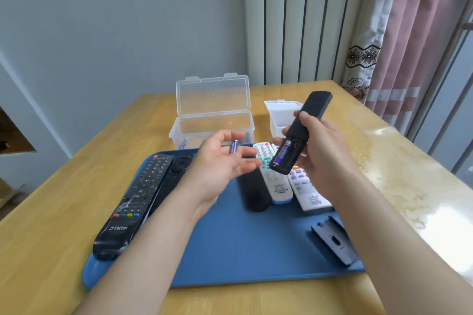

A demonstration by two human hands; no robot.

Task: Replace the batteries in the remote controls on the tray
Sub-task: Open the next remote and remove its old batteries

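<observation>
Remote [311, 112] of slim matte black plastic is gripped in the right hand [320, 151] above the tray's 1 o'clock, its back open, with one purple cylindrical battery [281, 155] seated inside. The left hand [217, 169], palm up at 12 o'clock, pinches a second purple battery [233, 147] loosely under the thumb, its other fingers spread. The smooth blue tray [230, 250] lies on a glossy wooden table [51, 238]. At 9 o'clock is a long scuffed remote [130, 207] whose label seems to read "TNTF". White remotes [277, 188] with pastel buttons lie at 2 o'clock and a dark cover [332, 240] at 4, while a clear plastic box [212, 120] stands open beyond.
</observation>
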